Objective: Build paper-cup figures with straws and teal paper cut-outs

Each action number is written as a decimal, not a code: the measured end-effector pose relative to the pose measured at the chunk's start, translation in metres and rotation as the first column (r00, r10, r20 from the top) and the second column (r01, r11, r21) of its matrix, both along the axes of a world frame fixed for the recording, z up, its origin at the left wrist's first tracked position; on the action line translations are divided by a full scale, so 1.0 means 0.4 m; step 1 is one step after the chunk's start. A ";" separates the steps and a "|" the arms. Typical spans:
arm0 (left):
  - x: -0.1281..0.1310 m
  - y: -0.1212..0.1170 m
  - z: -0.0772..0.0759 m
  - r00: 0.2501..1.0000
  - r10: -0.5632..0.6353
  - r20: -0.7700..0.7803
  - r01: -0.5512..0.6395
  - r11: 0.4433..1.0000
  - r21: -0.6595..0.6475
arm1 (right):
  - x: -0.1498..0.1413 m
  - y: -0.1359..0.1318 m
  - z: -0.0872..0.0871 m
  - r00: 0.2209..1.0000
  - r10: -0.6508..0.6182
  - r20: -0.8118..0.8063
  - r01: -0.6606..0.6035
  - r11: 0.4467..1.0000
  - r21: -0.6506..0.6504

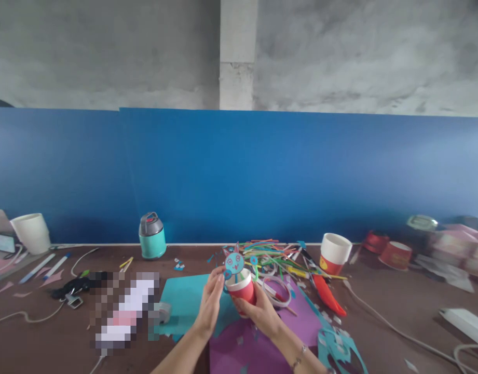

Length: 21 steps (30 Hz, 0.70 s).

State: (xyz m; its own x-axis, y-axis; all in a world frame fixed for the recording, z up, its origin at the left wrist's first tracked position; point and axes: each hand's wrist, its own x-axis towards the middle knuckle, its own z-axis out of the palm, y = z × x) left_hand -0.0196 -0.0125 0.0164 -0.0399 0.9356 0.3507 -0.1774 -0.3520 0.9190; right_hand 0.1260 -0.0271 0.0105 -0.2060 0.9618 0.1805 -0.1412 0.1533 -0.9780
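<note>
- Two bare hands at the centre, both at one red-and-white paper cup (242, 295), just above the sheets on the table.
- Right hand (264, 310): wrapped around the cup's red side, thumb across the front.
- Left hand (212, 296): fingers together and partly bent at the opposite side, fingertips at a small blue disc beside the rim; grip on the wall itself hard to tell.
- At the cup's rim, a blue paper cat face (234, 263) and a green curl (255, 270) topped by a blue disc; lower ends and cup interior unclear.
- Beneath and around, a purple sheet (270, 343) and a turquoise sheet (184, 296).
- Beyond, a heap of coloured strips (268, 253), loose on the table.
- Right of that, another red-and-white cup (335, 254), upright, contents hidden.
- Farther back left, a turquoise container (152, 244), grey lid on, contents hidden.
</note>
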 end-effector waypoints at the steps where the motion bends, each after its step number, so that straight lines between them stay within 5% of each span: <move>1: 0.000 -0.001 0.007 1.000 0.028 -0.005 -0.028 0.999 0.038 | 0.001 0.001 -0.001 1.000 -0.009 0.008 0.009 1.000 0.003; 7: -0.007 0.002 0.022 0.966 0.251 -0.064 -0.244 0.965 0.096 | -0.001 -0.003 -0.003 0.990 -0.074 0.117 0.071 0.997 0.029; 21: -0.015 0.010 0.010 0.954 0.257 -0.157 -0.254 0.966 0.037 | 0.000 -0.008 -0.004 0.962 -0.106 0.252 0.098 0.994 0.044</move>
State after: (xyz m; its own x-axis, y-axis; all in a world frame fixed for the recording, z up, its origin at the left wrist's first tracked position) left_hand -0.0254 -0.0086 0.0205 -0.2194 0.8956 0.3870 0.0686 -0.3816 0.9218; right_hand 0.1259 -0.0303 0.0091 -0.1500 0.9748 0.1653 0.1290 0.1851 -0.9742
